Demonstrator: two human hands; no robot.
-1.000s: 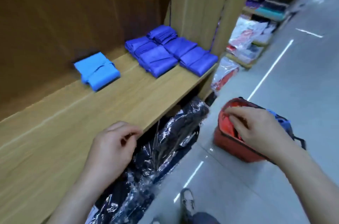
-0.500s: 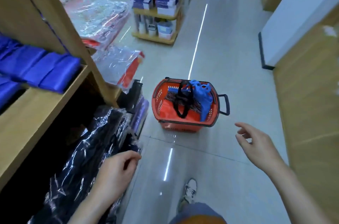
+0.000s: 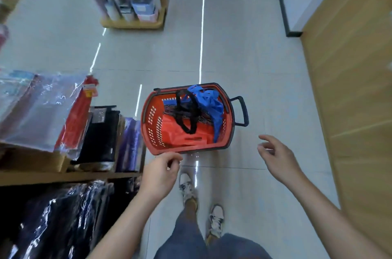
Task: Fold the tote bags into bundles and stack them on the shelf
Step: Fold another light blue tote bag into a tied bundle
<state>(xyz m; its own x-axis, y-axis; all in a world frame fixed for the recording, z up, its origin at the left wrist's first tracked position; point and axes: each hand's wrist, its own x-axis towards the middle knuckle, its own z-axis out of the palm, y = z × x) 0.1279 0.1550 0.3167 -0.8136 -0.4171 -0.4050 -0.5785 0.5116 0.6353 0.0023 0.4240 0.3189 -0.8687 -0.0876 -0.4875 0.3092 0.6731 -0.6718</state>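
Head view: both hands empty, blue tote bag unfolded in the red basket.

At the left a wooden shelf [image 3: 63, 176] carries plastic-wrapped packs [image 3: 42, 106]. The left hand [image 3: 161, 173] hangs just in front of the basket's near rim, its fingers [image 3: 174, 159] loosely curled, thumb and forefinger close together, gripping nothing; whether they brush the rim cannot be told. The red basket [image 3: 146, 110] stands on the tiled floor [image 3: 254, 46] beside the shelf end. Inside it the blue tote bag [image 3: 210, 103] lies crumpled and bunched along the right-hand wall, reaching up to the far rim, next to black loop handles [image 3: 186, 114] and a flat orange-red piece [image 3: 180, 131]. The right hand [image 3: 277, 159] hovers to the right of the basket, apart from it, fingers [image 3: 265, 137] spread and relaxed, holding nothing.
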